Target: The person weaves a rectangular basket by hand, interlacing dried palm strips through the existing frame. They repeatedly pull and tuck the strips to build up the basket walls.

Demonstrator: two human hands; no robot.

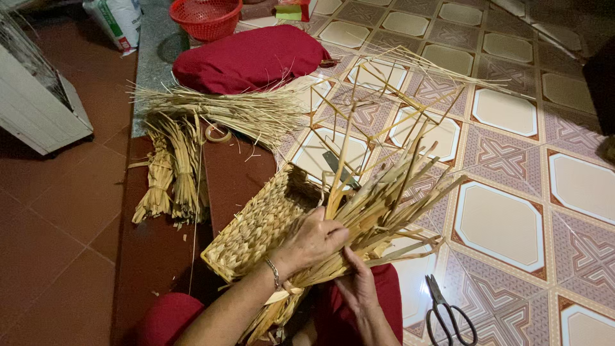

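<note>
A half-woven straw basket point(256, 227) lies on its side in front of me, with long loose straw strands point(384, 192) sticking up and to the right from its open end. My left hand point(314, 240), a thin bracelet on its wrist, grips the strands where they leave the weave. Under the same bundle, my right hand point(359, 285) holds the strands from below. The fingertips of both hands are hidden in the straw.
Black scissors point(448, 314) lie on the patterned tiles at lower right. Bundles of straw point(173, 170) and a tape roll point(218, 133) lie at left, a red cushion point(250, 57) and red plastic basket point(206, 16) behind. A thin stick frame point(378, 96) stands past the basket.
</note>
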